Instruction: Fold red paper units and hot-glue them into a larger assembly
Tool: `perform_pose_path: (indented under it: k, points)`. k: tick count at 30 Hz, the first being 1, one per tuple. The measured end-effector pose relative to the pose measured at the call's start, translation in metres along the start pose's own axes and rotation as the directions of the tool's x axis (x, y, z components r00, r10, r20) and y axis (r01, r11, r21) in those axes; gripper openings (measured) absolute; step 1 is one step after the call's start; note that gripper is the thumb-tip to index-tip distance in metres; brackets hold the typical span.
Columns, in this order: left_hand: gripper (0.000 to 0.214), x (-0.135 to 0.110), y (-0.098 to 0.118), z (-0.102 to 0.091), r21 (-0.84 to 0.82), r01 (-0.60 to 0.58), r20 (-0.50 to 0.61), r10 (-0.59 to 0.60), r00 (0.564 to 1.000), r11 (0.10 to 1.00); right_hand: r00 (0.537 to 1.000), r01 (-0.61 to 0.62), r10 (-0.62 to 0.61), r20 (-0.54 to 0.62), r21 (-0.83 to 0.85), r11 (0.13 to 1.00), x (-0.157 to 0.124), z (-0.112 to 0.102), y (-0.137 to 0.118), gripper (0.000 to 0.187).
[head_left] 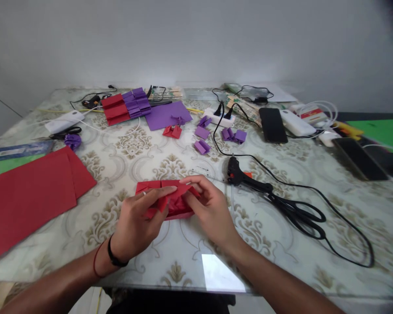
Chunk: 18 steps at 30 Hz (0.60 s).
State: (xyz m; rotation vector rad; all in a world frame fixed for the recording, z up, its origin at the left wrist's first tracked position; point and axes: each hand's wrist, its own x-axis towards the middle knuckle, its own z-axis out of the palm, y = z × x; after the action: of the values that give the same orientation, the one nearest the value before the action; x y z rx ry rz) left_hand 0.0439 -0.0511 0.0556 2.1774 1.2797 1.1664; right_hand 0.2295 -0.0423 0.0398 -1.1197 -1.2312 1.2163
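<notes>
The left hand [139, 224] and right hand [212, 213] both pinch the folded red paper [177, 205], back from the middle of the counter's [190, 242] front edge. A glue gun [236, 172] and scissors [290, 209] lie rightward, red sheets [32, 196] toward the left edge.

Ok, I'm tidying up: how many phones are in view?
2: one phone right of the power strip, the second phone farther right and lower in view. Others may be hidden.

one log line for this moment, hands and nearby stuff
left hand: holding folded red paper | right hand: holding same paper | right side: glue gun, scissors | left side: red sheets
</notes>
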Motion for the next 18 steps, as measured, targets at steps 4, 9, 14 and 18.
perform_pose_path:
  k: [4, 9, 14, 18]
  points:
    - [0.022, 0.003, -0.004, -0.001, -0.127, 0.175, 0.017, -0.174, 0.985, 0.976, 0.998, -0.025, 0.022, 0.063, 0.036, 0.999, 0.000, -0.001, -0.002, 0.015]
    - [0.018, 0.008, -0.006, -0.003, -0.245, 0.325, 0.079, -0.316, 0.946, 0.913, 0.990, -0.040, 0.054, 0.131, -0.108, 0.993, 0.000, -0.005, -0.005, 0.018]
    - [0.033, 0.009, -0.009, -0.002, -0.430, 0.471, 0.301, -0.370, 0.879, 0.770, 0.992, -0.050, 0.066, 0.111, -0.139, 0.989, 0.003, -0.008, -0.004, 0.013]
    - [0.034, 0.010, -0.015, -0.001, -0.422, 0.536, 0.370, -0.400, 0.838, 0.731, 0.988, -0.042, 0.066, 0.136, -0.170, 0.985, 0.002, -0.007, -0.004, 0.010]
